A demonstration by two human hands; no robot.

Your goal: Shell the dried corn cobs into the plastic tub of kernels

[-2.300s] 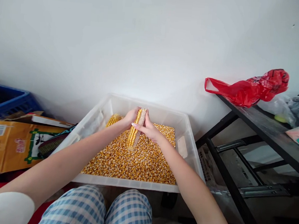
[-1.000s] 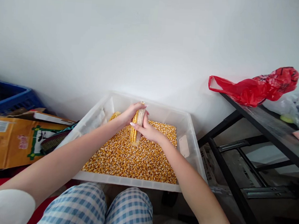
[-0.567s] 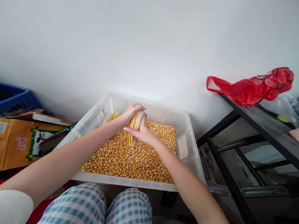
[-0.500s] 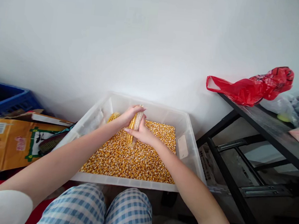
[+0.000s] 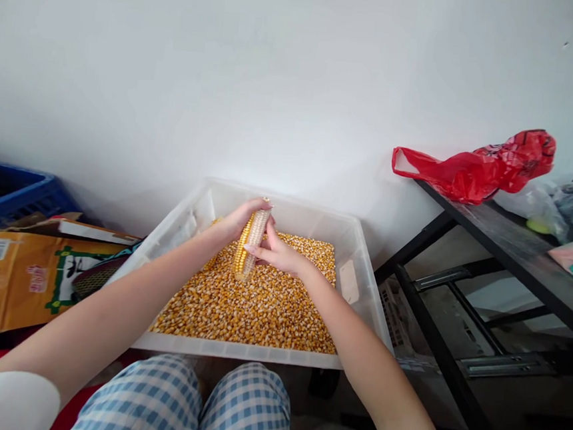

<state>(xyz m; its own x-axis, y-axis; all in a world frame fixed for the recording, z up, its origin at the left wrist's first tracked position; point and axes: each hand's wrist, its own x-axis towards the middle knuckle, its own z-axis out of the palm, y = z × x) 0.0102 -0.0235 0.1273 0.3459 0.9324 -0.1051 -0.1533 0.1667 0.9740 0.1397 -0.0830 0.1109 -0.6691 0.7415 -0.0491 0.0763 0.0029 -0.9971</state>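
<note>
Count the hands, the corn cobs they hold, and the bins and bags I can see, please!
Hands: 2, left hand and right hand
Corn cobs held: 1, the cob
Bins: 2, clear bin and blue bin
Red bags: 1, the bag
Total: 6

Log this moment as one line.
left hand: holds corn cob top | right hand: thumb on kernels | cob: partly stripped, above clear bin of loose kernels

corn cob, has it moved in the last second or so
Yes. The cob, held by the left hand and right hand, has shifted left, toward the left wall of the bin, and its lower end tilts more leftward.
</note>
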